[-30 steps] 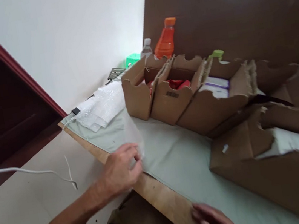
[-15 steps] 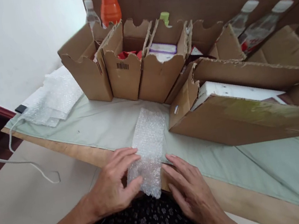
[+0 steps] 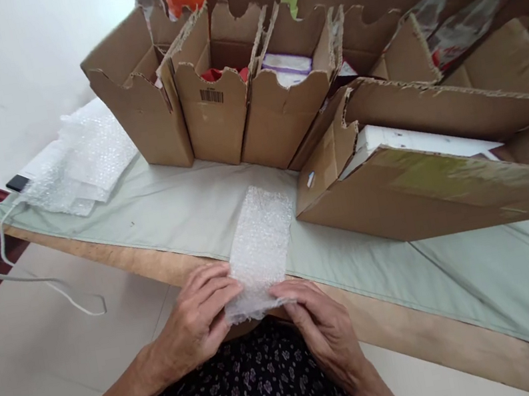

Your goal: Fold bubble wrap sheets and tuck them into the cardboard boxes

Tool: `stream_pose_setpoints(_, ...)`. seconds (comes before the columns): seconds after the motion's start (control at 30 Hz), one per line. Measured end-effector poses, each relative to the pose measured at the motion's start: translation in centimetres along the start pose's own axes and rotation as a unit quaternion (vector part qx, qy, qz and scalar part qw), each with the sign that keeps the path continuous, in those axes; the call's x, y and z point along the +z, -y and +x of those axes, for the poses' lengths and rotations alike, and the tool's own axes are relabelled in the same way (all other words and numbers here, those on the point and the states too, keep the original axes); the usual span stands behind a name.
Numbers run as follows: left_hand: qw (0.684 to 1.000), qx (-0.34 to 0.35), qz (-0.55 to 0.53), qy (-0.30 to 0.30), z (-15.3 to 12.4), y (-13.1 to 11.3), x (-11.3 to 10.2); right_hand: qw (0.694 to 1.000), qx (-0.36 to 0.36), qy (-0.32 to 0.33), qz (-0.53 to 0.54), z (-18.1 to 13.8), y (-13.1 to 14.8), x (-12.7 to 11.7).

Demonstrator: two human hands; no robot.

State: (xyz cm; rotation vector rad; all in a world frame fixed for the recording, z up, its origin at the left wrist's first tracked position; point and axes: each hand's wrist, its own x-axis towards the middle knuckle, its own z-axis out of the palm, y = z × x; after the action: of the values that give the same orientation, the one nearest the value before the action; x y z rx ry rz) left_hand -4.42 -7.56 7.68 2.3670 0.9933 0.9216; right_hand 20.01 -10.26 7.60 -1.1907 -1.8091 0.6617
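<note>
While I watch through the head camera, the left hand [image 3: 200, 313] and right hand [image 3: 319, 324] pinch opposite sides of the bubble-wrap piece [image 3: 262, 229], fingers curled nearly closed. It lies at centre frame, partly on green cloth [image 3: 176, 213].

A bubble-wrap piece [image 3: 260, 229] reaches the front edge of the table [image 3: 392, 325]; more bubble wrap [image 3: 98, 148] lies by its left corner; boxes [image 3: 214, 125] stand behind and right, bottles [image 3: 435, 6] behind them.
</note>
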Motion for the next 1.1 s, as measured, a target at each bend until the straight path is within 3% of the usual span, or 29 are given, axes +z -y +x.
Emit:
stream_pose_setpoints(0.13,0.995,-0.089,-0.029,-0.043,1.8,-0.5,0.7,0.992,0.101,-0.081,-0.009,-0.7,0.1,0.0)
stream_pose_setpoints(0.2,0.990,-0.134,-0.001,-0.048,2.3,-0.5,1.1,0.984,0.099,-0.143,-0.040,-1.2,0.1,-0.3)
stream_pose_setpoints(0.27,0.987,-0.152,0.020,-0.051,2.5,-0.3,1.5,0.981,0.049,-0.176,-0.066,-1.5,0.3,-0.7)
stream_pose_setpoints(0.33,0.987,-0.154,0.027,-0.045,2.5,0.0,2.0,0.985,-0.025,-0.139,-0.096,-1.6,0.6,-0.9)
stream_pose_setpoints(0.4,0.986,-0.155,0.037,-0.041,2.4,0.4,2.3,0.985,-0.077,-0.059,-0.144,-1.2,0.7,-0.8)
stream_pose_setpoints(0.5,0.985,-0.150,0.069,-0.044,2.4,0.7,2.6,0.969,-0.089,0.038,-0.225,-0.2,0.2,-0.1)
stream_pose_setpoints(0.57,0.985,-0.141,0.087,-0.047,2.5,0.6,2.5,0.962,-0.087,0.066,-0.250,0.3,-0.4,0.3)
stream_pose_setpoints(0.7,0.989,-0.092,0.102,-0.050,2.4,0.1,1.3,0.965,-0.084,0.055,-0.242,1.1,-1.0,0.4)
stream_pose_setpoints(0.87,0.998,0.007,0.066,0.014,2.7,-0.3,0.6,0.986,-0.059,0.010,-0.156,2.0,-0.7,-0.1)
stream_pose_setpoints(0.97,0.999,-0.009,0.043,-0.004,3.7,0.1,1.1,0.989,-0.035,-0.017,-0.145,2.1,-0.8,-0.5)
stream_pose_setpoints(1.1,0.998,-0.049,0.048,-0.007,5.3,1.0,1.6,0.972,-0.056,-0.059,-0.222,1.6,-0.7,-1.1)
